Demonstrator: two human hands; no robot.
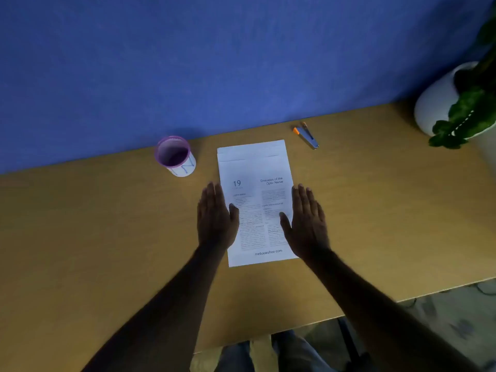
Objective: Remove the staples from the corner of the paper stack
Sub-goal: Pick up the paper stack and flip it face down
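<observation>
Head view looks down on a tan wooden desk (107, 237) that runs from the lower left up to a blue fabric-textured wall panel (214, 63) along its far edge; the light is dim and the near edge of the desk cuts across the lower right, with patterned floor (442, 318) showing past it. At the centre of the desk lies the paper stack (255, 167), portrait, printed with a "19" and the heading "Diseases of the Optic Nerve"; its far corners are visible, but any staples there are too small to make out. The left hand (216, 221) lies flat at 9 o'clock of the stack, fingers straight and together, thumb over the page edge, holding nothing. The right hand (307, 221) mirrors it at 3 o'clock, fingers straight, thumb on the page, also holding nothing. At 1 o'clock from the stack, apart from it and near the wall, lies a staple remover (307, 135), grey with orange ends. At 10 o'clock stands a white cup (175, 155) with a purple rim, upright. At the far right, 2 o'clock, a white pot (434, 103) holds a green leafy plant (467, 111).
</observation>
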